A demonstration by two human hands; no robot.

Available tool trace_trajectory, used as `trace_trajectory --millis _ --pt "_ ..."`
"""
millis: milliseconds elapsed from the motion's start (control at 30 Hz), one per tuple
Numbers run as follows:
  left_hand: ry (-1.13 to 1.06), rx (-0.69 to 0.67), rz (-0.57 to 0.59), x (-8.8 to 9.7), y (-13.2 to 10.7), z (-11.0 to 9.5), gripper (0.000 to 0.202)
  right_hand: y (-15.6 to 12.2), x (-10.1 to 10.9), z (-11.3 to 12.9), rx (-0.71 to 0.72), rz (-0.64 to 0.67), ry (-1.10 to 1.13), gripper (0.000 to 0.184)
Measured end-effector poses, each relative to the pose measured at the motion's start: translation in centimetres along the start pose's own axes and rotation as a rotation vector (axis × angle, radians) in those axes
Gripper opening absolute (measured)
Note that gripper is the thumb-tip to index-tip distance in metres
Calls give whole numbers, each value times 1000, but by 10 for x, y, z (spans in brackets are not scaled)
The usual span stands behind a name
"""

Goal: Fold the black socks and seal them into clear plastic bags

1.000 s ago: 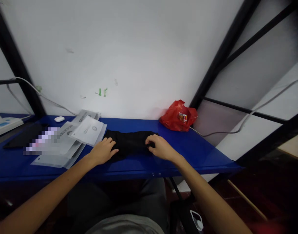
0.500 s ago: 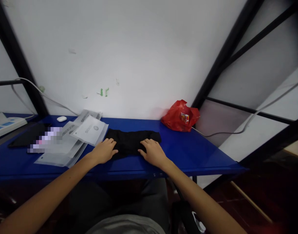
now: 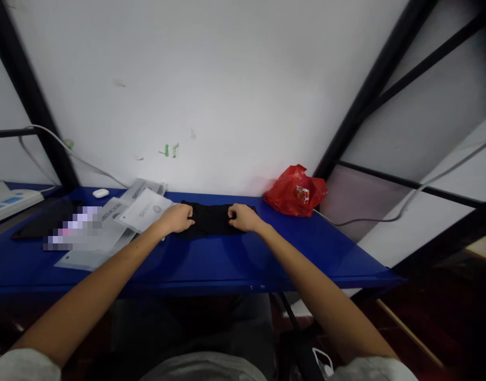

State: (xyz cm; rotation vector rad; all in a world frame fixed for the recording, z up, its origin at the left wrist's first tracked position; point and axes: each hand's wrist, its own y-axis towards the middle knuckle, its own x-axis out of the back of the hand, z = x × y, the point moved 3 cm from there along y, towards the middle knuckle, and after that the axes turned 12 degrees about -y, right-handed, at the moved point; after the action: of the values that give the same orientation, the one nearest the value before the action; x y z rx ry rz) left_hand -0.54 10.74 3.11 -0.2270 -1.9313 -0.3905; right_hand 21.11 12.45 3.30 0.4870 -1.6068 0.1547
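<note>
A folded black cloth (image 3: 211,220) lies as a long band on the blue table, pushed toward the wall. My left hand (image 3: 178,218) is closed at its left end, fingers curled and thumb below them, gripping the fabric. At the right end, my right hand (image 3: 243,217) is closed on the cloth in the same way. What kind of garment or fabric piece it is does not show. Pale translucent zip bags (image 3: 145,209) with printing lie beside my left hand, and my left forearm passes over part of them.
Against the wall at right sits a red plastic bag (image 3: 296,190) with a small packet in it. On the left are a white earbud case (image 3: 100,193), a dark flat tablet-like thing (image 3: 40,221) and a white power strip (image 3: 15,205). Black metal posts (image 3: 370,106) frame the blue table (image 3: 306,251).
Both hands have moved forward toward the wall, and the cloth has slid with them. Their fingers, lying flatter on it before, are now curled in on the fabric.
</note>
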Motion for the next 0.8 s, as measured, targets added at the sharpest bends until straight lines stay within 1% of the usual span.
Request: trace_trajectory --millis 67,100,133,167,200,233,267,300,333,367,433,467,500,567,600,667,800 --pt "-33 -35 -36 16 -15 -8 15 -15 12 2 14 -38 49 8" --pt "-70 -66 -20 25 -24 -13 16 -25 18 4 35 -54 89 7" --pt "-145 -112 31 32 -34 -18 18 -36 24 5 69 -58 136 6" --pt "-253 -127 137 36 -44 -23 22 -47 28 7 117 -28 189 6" --pt "-357 -125 259 38 -52 -26 28 -57 30 9 167 37 247 10" --pt "-429 -122 334 39 -57 -28 33 -65 32 11 194 90 296 16" --pt "-479 -115 375 37 -60 -29 38 -71 33 13 198 112 332 21" --pt "-494 -111 364 33 -59 -29 42 -73 32 13 178 96 349 25" --pt "-482 -110 308 27 -55 -28 45 -73 31 13 138 38 344 27" --pt "-446 -113 224 18 -49 -26 47 -70 28 13 94 -44 318 27" --pt "-342 -102 72 -3 -34 -21 53 -60 17 11 19 -184 230 25" --pt "-279 -97 45 -15 -26 -19 57 -53 9 9 2 -207 185 28" --pt "-221 -75 60 -28 -19 -16 61 -47 -1 7 -25 -188 140 33" --pt "-137 -7 95 -48 -10 -7 68 -37 -24 -3 -110 -73 88 45" --pt "-115 17 104 -55 -7 -3 70 -34 -34 -9 -144 -15 80 49" --pt "-102 40 91 -63 -6 5 70 -33 -49 -19 -183 40 75 52" --pt "-122 50 52 -65 -8 14 67 -36 -62 -30 -207 -3 86 50"
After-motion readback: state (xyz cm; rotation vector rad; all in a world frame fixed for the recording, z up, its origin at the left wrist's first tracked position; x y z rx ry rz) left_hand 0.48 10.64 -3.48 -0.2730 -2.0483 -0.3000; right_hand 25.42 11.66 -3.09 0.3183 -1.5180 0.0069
